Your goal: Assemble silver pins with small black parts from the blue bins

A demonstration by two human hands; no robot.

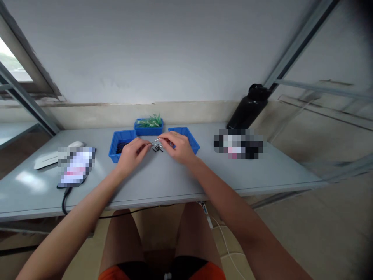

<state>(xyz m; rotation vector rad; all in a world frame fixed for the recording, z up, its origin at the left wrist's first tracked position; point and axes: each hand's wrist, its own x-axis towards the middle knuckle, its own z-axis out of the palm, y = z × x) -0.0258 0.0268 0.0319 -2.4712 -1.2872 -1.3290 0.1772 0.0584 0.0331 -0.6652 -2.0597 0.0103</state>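
A thin pale wire piece point(157, 140) runs between the fingertips of both hands, just above the grey table point(163, 179); its long axis lies roughly left to right, and which end leads is too small to tell. The left hand point(131, 152) pinches its left end with fingers narrowed, and the right hand point(178, 147) pinches the other end likewise. A few small black parts point(157, 148) lie on the table just below. Behind stand three blue bins point(122, 144), the far one holding green pieces point(150, 122). A black bottle point(249, 105) stands at the right against the pale wall point(163, 50). A white mouse point(76, 144) lies far left.
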